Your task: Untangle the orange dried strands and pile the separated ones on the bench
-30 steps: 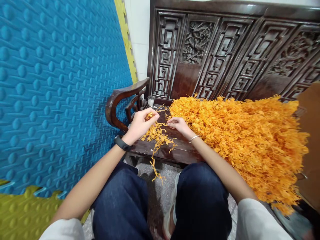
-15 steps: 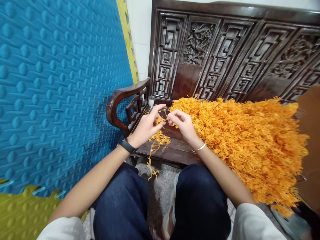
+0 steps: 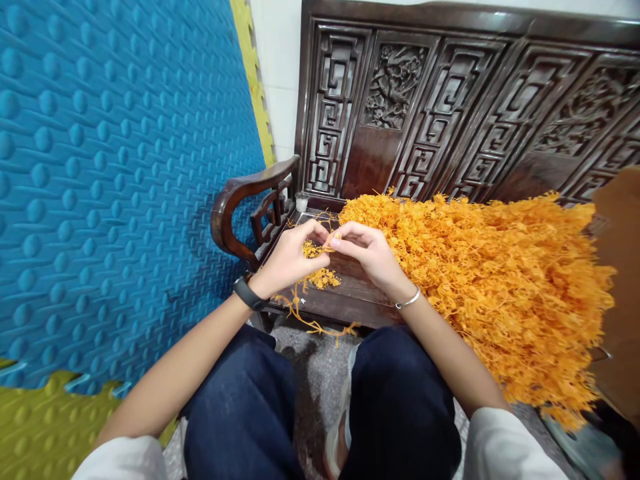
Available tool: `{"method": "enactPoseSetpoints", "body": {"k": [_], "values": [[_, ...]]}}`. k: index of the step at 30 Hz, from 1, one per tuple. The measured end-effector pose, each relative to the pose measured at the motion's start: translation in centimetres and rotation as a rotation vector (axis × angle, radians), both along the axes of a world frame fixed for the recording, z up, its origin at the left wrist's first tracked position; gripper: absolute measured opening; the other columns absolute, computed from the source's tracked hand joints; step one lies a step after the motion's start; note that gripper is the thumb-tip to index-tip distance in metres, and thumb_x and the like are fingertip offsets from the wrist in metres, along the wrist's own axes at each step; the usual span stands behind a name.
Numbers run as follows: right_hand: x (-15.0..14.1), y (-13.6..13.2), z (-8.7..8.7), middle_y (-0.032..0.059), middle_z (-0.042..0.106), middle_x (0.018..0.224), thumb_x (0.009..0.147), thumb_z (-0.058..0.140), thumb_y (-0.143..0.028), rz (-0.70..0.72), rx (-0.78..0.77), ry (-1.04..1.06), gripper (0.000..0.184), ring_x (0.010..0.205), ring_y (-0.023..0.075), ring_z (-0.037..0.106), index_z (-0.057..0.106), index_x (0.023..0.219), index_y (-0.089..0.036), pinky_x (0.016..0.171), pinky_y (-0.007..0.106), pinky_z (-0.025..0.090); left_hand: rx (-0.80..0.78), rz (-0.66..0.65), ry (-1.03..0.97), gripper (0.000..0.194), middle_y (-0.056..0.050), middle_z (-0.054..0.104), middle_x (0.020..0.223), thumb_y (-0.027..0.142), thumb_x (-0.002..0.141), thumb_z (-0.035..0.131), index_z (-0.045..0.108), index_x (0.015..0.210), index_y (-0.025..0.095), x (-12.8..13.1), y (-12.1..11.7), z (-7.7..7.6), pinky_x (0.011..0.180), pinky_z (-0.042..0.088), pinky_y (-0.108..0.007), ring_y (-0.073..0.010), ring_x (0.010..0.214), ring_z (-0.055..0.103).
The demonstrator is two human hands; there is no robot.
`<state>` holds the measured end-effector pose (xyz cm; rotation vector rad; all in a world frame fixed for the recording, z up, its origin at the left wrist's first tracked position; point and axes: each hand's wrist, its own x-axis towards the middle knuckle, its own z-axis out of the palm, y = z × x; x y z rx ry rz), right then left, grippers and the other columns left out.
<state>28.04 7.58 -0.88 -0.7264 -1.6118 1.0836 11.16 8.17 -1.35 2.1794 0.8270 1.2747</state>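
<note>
Over the bench seat, my left hand (image 3: 287,259) curls its fingers and thumb around an orange branching sprig (image 3: 312,250) that looks like an artificial plant. My right hand (image 3: 371,257) meets it fingertip to fingertip, pinching the thin orange end between thumb and forefinger. Below my left hand, a long orange strand (image 3: 320,328) dangles past the front edge of the seat; whether it joins the held sprig is hidden. Behind the hands, a small orange clump (image 3: 325,279) lies on the dark wood.
A large heap of orange sprigs (image 3: 480,267) covers the seat to the right. The carved bench back (image 3: 375,157) rises behind, with a curved armrest (image 3: 240,190) at left. A small whitish cup (image 3: 302,202) stands in the back corner. Blue foam matting (image 3: 125,167) stands at left; brown cardboard (image 3: 620,287) is far right.
My hands have come together, the fingers of both closing on the orange sprig. The dangling strand has swung to the right.
</note>
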Motion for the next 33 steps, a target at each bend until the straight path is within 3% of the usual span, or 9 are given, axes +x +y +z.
{"method": "enactPoseSetpoints", "body": {"k": [3,6,10,15,19,33], "values": [[0.0,-0.1,0.0,-0.0004,0.065,0.076,0.073,0.072,-0.031,0.028,-0.007,0.014,0.016,0.071,0.0102,0.061,0.064,0.075,-0.018,0.072,0.027,0.05,-0.204,-0.141,-0.096,0.021,0.001,0.056,0.082,0.012,0.069,0.061,0.045,0.081,0.018,-0.1,0.2,-0.2,0.072,0.048,-0.026,-0.0121,0.076,0.061],[0.2,0.2,-0.1,-0.0013,0.064,0.073,0.073,0.072,-0.033,0.007,0.012,0.035,0.017,0.067,0.0102,0.061,0.063,0.075,-0.018,0.069,0.027,0.051,-0.28,-0.179,-0.099,0.02,0.001,0.055,0.081,0.016,0.072,0.062,0.045,0.084,0.018,-0.1,0.2,-0.2,0.066,0.046,-0.024,-0.0106,0.072,0.058],[0.6,0.6,-0.3,-0.0028,0.061,0.07,0.073,0.072,-0.034,-0.065,0.048,0.041,0.018,0.064,0.0096,0.059,0.062,0.074,-0.019,0.067,0.026,0.05,-0.265,-0.159,0.025,0.018,0.0,0.056,0.076,0.031,0.078,0.064,0.055,0.081,0.015,-0.1,-0.2,0.2,0.064,0.042,-0.024,-0.0109,0.069,0.052],[0.6,0.8,-0.4,-0.0033,0.058,0.069,0.077,0.069,-0.037,-0.044,0.03,0.038,0.02,0.062,0.0084,0.056,0.061,0.075,-0.019,0.063,0.024,0.048,-0.247,-0.143,0.066,0.029,0.002,0.052,0.066,0.042,0.081,0.061,0.058,0.074,0.014,0.0,-0.4,0.6,0.058,0.035,-0.023,-0.0096,0.061,0.045],[0.6,0.6,-0.4,-0.0032,0.058,0.067,0.078,0.067,-0.039,0.003,0.002,0.034,0.021,0.062,0.0087,0.056,0.06,0.077,-0.02,0.064,0.024,0.048,-0.214,-0.191,0.01,0.029,-0.001,0.059,0.075,0.037,0.09,0.049,0.061,0.077,0.014,-0.1,-0.3,0.7,0.063,0.036,-0.023,-0.0102,0.068,0.05],[1.6,0.5,0.2,-0.001,0.066,0.076,0.069,0.076,-0.031,0.058,-0.016,-0.032,0.019,0.066,0.0092,0.06,0.067,0.08,-0.018,0.07,0.027,0.052,-0.228,-0.12,-0.023,0.018,0.002,0.054,0.066,0.031,0.083,0.059,0.065,0.083,0.013,-0.5,-0.6,1.2,0.054,0.032,-0.022,-0.0069,0.056,0.04]]}}
